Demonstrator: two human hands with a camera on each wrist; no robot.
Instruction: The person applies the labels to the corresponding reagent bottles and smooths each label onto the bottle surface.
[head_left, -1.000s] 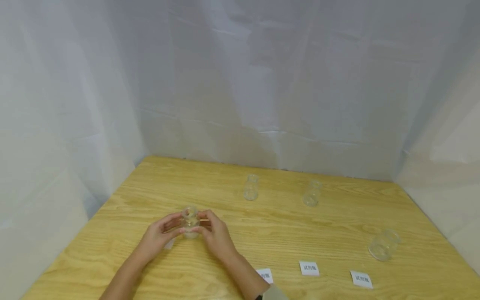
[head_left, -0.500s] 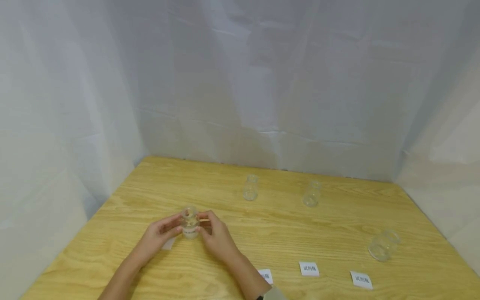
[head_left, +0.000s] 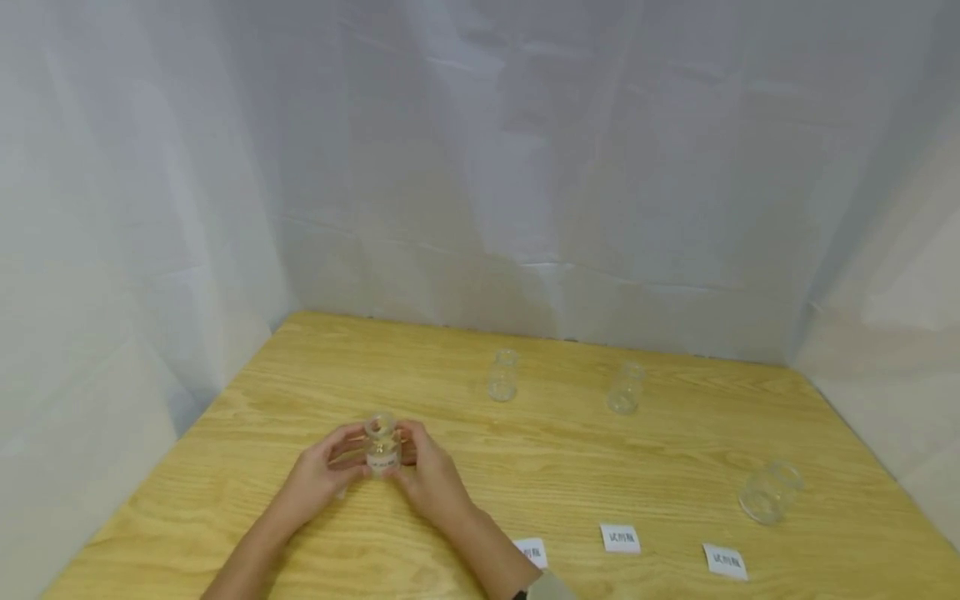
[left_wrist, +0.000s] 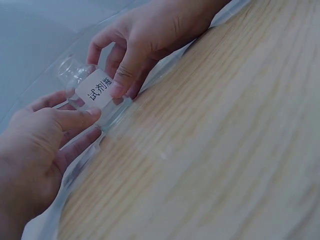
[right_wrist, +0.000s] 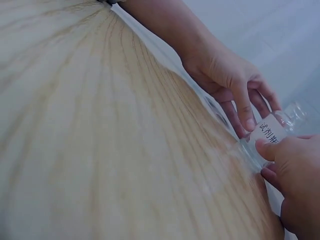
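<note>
Left hand (head_left: 311,479): thumb and fingers pinch the labelled bottle (head_left: 382,447).
Labelled bottle: upright between both hands, left of centre.
Right hand (head_left: 435,479): pinches that bottle's other side.
Back bottles (head_left: 502,379): two, apart.
Paper slips (head_left: 620,538): three, nearer the person.
Right bottle (head_left: 770,493): beyond the rightmost slip.

Makeshift tabletop booth (head_left: 90,217), creased white sheeting (head_left: 555,167) on three sides, pale wood-grain table (head_left: 555,467) between.

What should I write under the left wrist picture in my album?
The left hand and right hand together hold a clear glass bottle, its white label showing.
</note>
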